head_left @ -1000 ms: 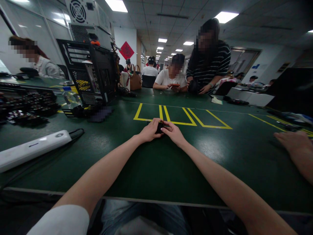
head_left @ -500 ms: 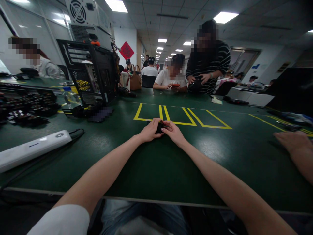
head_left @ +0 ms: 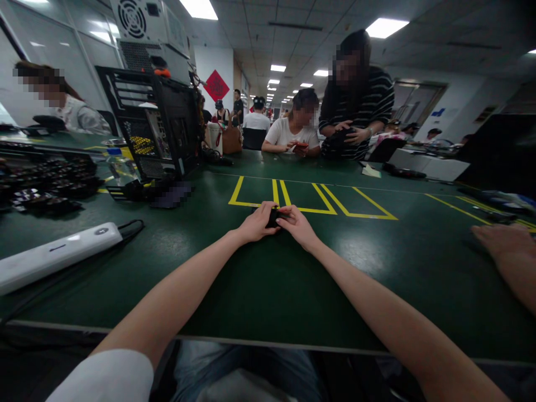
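A small black object (head_left: 273,218) is between my two hands, close to the green table top (head_left: 268,279); its kind cannot be made out. My left hand (head_left: 257,223) is closed round it from the left, covering much of it. From the right, my right hand (head_left: 296,224) pinches its near right side with thumb and fingers. Yellow tape outlines (head_left: 305,211) lie on the table just beyond my fingers.
A white power strip (head_left: 62,254) with a black cable lies at the left. Behind it are a pile of dark parts (head_left: 50,178), a plastic bottle (head_left: 121,167) and an open black computer case (head_left: 154,123). Another person's hand (head_left: 505,240) rests at the right.
My hands and the black object stay almost where they were. Across the table, the standing person's hands have shifted on a dark thing, and the seated person's head has turned slightly.
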Available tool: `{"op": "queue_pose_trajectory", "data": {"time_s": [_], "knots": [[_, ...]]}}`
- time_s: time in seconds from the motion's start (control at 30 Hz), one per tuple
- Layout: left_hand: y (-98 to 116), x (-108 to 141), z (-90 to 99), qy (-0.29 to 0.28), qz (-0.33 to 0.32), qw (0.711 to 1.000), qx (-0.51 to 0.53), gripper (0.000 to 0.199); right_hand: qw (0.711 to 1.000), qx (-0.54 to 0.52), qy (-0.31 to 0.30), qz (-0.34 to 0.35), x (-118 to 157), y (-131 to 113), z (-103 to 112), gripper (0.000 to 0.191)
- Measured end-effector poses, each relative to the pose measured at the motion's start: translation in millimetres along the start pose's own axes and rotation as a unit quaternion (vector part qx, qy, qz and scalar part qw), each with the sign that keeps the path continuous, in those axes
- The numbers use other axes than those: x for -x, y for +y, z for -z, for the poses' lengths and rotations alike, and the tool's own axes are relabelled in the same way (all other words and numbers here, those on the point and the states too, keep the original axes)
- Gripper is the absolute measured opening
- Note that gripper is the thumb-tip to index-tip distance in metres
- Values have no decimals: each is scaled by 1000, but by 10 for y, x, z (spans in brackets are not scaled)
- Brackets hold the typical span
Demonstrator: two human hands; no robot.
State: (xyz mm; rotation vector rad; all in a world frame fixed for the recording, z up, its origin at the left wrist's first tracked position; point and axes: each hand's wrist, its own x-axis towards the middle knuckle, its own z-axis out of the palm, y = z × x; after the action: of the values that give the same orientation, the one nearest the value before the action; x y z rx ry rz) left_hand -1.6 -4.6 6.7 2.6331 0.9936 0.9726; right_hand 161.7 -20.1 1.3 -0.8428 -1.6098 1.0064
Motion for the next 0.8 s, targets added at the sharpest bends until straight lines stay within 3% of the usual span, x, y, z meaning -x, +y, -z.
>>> {"op": "queue_pose_trajectory", "data": {"time_s": [0.13, 0.4, 0.57, 0.8], "knots": [[8, 3, 9, -6, 5, 1000, -5, 55, 1000, 10, -9, -28, 6, -13, 12, 31], [18, 0, 21, -9, 7, 1000, -3, 55, 1000, -8, -2, -13, 32, -33, -2, 24], [13, -5, 11, -6, 9, 1000, 0, 54, 1000, 4, -6, -26, 8, -13, 13, 33], [1, -7, 0, -7, 13, 1000, 3, 57, 1000, -6, -16, -14, 12, -9, 4, 31]]}}
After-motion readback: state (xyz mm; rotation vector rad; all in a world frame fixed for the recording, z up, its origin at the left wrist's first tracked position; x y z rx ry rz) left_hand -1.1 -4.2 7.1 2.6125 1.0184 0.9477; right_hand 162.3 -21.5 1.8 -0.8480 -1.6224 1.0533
